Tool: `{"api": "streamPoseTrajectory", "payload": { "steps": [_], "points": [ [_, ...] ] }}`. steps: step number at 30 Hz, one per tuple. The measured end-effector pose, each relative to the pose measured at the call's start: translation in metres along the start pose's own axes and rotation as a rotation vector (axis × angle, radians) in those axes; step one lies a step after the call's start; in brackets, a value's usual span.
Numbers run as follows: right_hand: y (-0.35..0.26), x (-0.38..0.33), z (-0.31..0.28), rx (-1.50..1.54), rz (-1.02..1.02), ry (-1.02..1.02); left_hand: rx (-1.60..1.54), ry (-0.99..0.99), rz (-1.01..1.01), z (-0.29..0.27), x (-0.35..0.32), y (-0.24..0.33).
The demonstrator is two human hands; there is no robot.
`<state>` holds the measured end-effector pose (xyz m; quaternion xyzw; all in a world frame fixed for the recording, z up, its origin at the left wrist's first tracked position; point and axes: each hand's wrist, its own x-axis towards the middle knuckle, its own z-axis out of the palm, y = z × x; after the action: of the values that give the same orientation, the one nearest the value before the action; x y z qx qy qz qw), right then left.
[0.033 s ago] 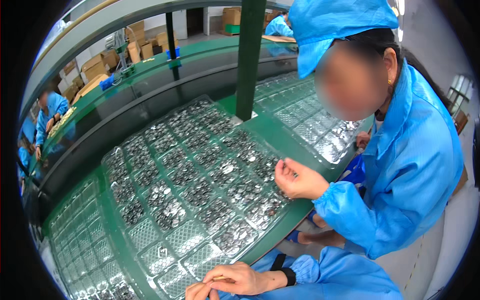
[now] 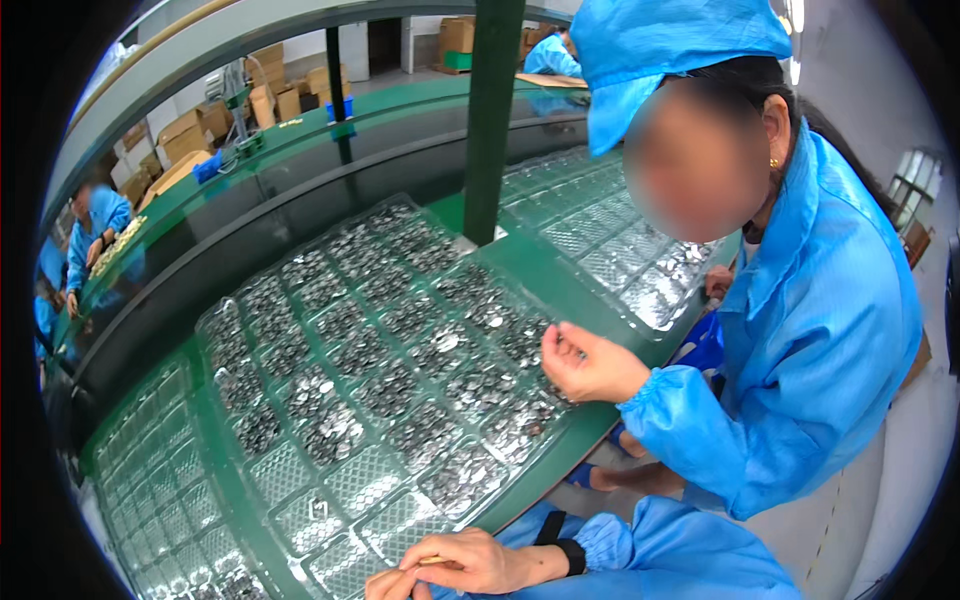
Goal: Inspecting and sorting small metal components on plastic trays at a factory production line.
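Observation:
My right hand (image 2: pixel 475 562), with a black band at the wrist, lies at the near edge of the green bench and pinches a thin tan stick (image 2: pixel 432 561). Only a sliver of my left hand (image 2: pixel 385 585) shows at the bottom edge, close to the stick's end; its grip is hidden. Just beyond both hands lies a large clear blister tray (image 2: pixel 330 500). Its near pockets look bare, while the farther pockets hold several small shiny metal parts (image 2: pixel 400 330). A co-worker's hand (image 2: pixel 592 365) in a blue sleeve hovers over the tray's right side with fingers pinched.
The co-worker in a blue coat and cap (image 2: pixel 810 330) leans in close on my right. More clear trays lie at the left (image 2: pixel 150 470) and far right (image 2: pixel 610 240). A green post (image 2: pixel 492 120) rises behind the tray. Other workers sit at far left (image 2: pixel 95 225).

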<state>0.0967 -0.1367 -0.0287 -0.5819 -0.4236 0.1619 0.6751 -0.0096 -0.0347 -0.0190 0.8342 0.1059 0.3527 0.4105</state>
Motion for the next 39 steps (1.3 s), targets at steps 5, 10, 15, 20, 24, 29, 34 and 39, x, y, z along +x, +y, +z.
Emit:
{"api": "streamPoseTrajectory", "payload": {
  "steps": [5, 10, 15, 20, 24, 29, 34, 39],
  "points": [
    [-0.003, 0.003, 0.001, 0.009, 0.003, -0.009, 0.001, -0.009, -0.065, -0.004, -0.006, 0.000],
    [0.000, 0.011, -0.006, 0.013, 0.033, -0.015, -0.049, -0.063, -0.076, 0.000, 0.006, -0.003],
    [0.002, 0.009, -0.006, -0.020, 0.000, 0.021, -0.092, -0.038, -0.080, 0.006, 0.007, 0.000],
    [0.002, 0.009, -0.001, 0.030, 0.000, 0.004, -0.100, 0.029, -0.114, 0.007, -0.030, -0.040],
    [-0.014, 0.010, 0.003, -0.060, -0.015, 0.033, -0.103, -0.021, -0.138, 0.013, -0.095, -0.145],
    [-0.006, 0.010, 0.008, -0.105, -0.078, 0.066, -0.083, -0.126, -0.055, -0.006, 0.008, -0.005],
    [0.002, 0.011, 0.010, -0.012, -0.036, -0.021, -0.073, 0.005, -0.052, -0.005, 0.003, -0.006],
    [0.001, 0.011, 0.009, -0.039, -0.030, -0.032, -0.097, 0.023, -0.054, -0.004, 0.000, -0.009]
  ]
}}
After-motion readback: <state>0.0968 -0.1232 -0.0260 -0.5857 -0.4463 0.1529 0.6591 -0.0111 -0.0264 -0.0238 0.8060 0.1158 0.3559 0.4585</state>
